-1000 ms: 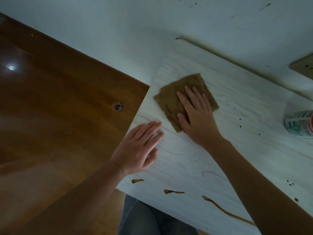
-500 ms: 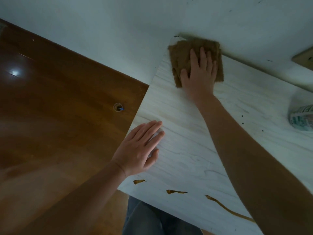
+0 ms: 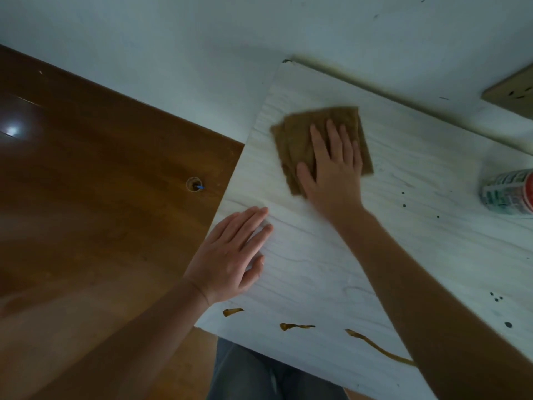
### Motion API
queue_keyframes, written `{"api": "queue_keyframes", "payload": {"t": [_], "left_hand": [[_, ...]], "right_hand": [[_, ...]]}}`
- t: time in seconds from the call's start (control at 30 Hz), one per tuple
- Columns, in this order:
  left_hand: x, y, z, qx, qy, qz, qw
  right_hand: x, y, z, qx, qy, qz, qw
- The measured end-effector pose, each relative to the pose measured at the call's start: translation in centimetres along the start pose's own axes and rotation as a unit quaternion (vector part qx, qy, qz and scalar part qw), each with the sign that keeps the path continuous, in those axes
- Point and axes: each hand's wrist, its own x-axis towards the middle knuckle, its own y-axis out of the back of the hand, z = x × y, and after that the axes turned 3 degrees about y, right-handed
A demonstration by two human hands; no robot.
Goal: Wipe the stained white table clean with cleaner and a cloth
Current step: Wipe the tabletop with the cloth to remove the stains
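At far left lay a glossy brown wooden floor (image 3: 86, 197). Next, the left hand (image 3: 230, 255) rested flat and open on the near-left edge of the white table (image 3: 317, 269), fingers spread, gripping nothing, apparently steadying it. Three amber streaks (image 3: 297, 326) marked the table's near edge. Further right, the right hand (image 3: 334, 166) pressed palm-down, fingers extended, on a folded brown cloth (image 3: 294, 134) toward the table's far-left corner, pinning it rather than clutching it. The cloth looked soft, light and limp; flat palm pressure over its middle should keep it from bunching. Small dark specks (image 3: 403, 205) dotted the surface. At far right, a cleaner can (image 3: 507, 192) lay on its side.
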Motion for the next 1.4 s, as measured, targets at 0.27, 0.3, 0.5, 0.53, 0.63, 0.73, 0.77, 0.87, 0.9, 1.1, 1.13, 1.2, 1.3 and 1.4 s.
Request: {"api": "queue_keyframes", "payload": {"t": [0.27, 0.3, 0.5, 0.53, 0.63, 0.73, 0.77, 0.87, 0.9, 1.1, 1.13, 1.2, 1.3, 1.4], "left_hand": [[0.0, -0.2, 0.0, 0.003, -0.002, 0.004, 1.0], [0.0, -0.2, 0.0, 0.003, -0.004, 0.005, 1.0], [0.1, -0.1, 0.0, 0.005, -0.004, 0.006, 1.0], [0.1, -0.1, 0.0, 0.005, -0.005, 0.007, 1.0], [0.1, -0.2, 0.0, 0.005, -0.005, 0.007, 1.0], [0.1, -0.2, 0.0, 0.003, -0.003, 0.011, 1.0], [0.2, -0.2, 0.0, 0.002, -0.003, 0.012, 1.0], [0.2, -0.1, 0.1, 0.003, -0.001, 0.01, 1.0], [0.2, 0.0, 0.1, 0.004, -0.002, 0.008, 1.0], [0.5, 0.6, 0.3, 0.027, -0.001, -0.01, 1.0], [0.5, 0.7, 0.4, 0.03, -0.001, -0.012, 0.999], [0.6, 0.7, 0.3, 0.031, -0.005, -0.012, 0.999], [0.5, 0.6, 0.3, 0.034, -0.009, -0.014, 0.999], [0.5, 0.6, 0.3, 0.039, -0.005, -0.018, 0.999]], "right_hand": [[8.0, -0.1, -2.1, 0.003, -0.033, 0.015, 0.999], [6.6, -0.1, -2.1, 0.004, -0.013, 0.013, 1.0], [-4.4, 0.4, 1.7, 0.015, 0.059, -0.014, 0.998], [-4.9, 0.7, 2.8, 0.012, 0.047, -0.018, 0.999], [-3.1, 2.0, 5.9, -0.005, 0.002, -0.016, 1.0], [1.6, 3.1, 7.6, -0.002, -0.052, 0.001, 0.999], [3.1, 3.2, 7.4, 0.002, -0.069, 0.006, 0.998], [6.0, 2.4, 4.4, -0.003, -0.099, 0.004, 0.995], [6.1, 2.0, 2.9, -0.008, -0.086, 0.001, 0.996], [-0.1, -0.2, -1.9, -0.01, 0.077, -0.025, 0.997], [-1.6, -0.2, -1.2, -0.003, 0.092, -0.027, 0.995], [-4.4, 0.2, 1.4, 0.008, 0.09, -0.024, 0.996], [-8.3, 1.7, 7.2, 0.009, 0.006, -0.004, 1.0], [-12.5, 3.0, 11.6, 0.009, -0.131, 0.021, 0.991]]}}
